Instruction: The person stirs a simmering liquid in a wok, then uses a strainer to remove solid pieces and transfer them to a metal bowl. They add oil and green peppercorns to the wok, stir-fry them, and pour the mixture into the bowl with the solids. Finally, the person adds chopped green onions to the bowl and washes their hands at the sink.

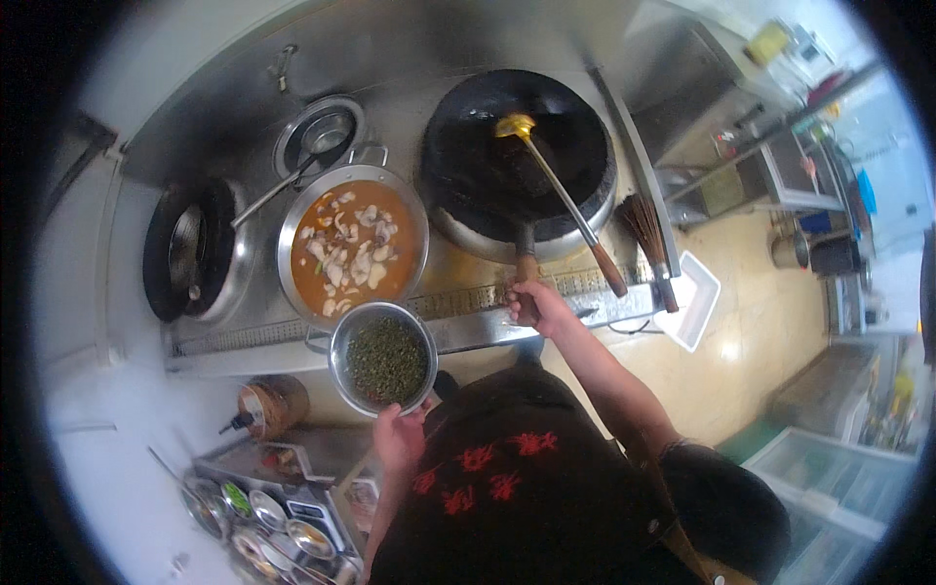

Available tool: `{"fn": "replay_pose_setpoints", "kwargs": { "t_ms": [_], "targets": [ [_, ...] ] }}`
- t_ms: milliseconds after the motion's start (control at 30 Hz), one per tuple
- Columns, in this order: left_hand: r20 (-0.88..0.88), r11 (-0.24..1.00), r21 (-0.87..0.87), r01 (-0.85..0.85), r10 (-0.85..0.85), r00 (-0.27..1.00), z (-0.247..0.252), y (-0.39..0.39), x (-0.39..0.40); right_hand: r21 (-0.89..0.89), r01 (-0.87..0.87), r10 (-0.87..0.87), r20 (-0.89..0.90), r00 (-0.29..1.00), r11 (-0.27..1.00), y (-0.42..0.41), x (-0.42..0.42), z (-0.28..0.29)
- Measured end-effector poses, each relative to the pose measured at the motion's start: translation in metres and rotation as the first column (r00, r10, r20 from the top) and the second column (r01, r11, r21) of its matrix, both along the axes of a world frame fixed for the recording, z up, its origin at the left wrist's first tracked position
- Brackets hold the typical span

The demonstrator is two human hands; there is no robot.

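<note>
My left hand grips the near rim of a round metal bowl that holds small green bits, perhaps dried peppercorns. This bowl overlaps the near edge of a wide metal pan, in which pale pieces of meat or fish lie in orange-brown broth. My right hand is closed around the wooden handle of a large black wok. A ladle with a wooden grip rests in the wok, its yellowish bowl inside and its grip over the near rim.
Behind the pan a strainer ladle lies across a metal pot. Another wok stands at the left. A bamboo wok brush lies right of the big wok, near a white tub. Several seasoning bowls are at lower left.
</note>
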State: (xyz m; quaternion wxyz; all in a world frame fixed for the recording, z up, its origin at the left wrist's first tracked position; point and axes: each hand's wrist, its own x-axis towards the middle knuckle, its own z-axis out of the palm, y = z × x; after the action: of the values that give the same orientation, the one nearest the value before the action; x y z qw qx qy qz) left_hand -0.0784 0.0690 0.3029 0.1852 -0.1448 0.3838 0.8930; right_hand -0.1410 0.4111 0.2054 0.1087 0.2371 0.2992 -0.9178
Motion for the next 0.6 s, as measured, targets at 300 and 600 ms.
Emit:
{"fn": "replay_pose_setpoints", "kwargs": {
  "t_ms": [300, 600],
  "targets": [
    [0.148, 0.955, -0.183, -0.233, 0.261, 0.954, 0.001, -0.019, 0.007, 0.489, -0.011, -0.079, 0.163, 0.984, 0.872, -0.012, 0.02, 0.03],
    [0.14, 0.97, -0.165, -0.177, 0.201, 0.97, -0.032, -0.082, 0.001, 0.458, 0.003, -0.114, 0.216, 0.97, 0.889, -0.023, 0.014, 0.061]
  ]
}}
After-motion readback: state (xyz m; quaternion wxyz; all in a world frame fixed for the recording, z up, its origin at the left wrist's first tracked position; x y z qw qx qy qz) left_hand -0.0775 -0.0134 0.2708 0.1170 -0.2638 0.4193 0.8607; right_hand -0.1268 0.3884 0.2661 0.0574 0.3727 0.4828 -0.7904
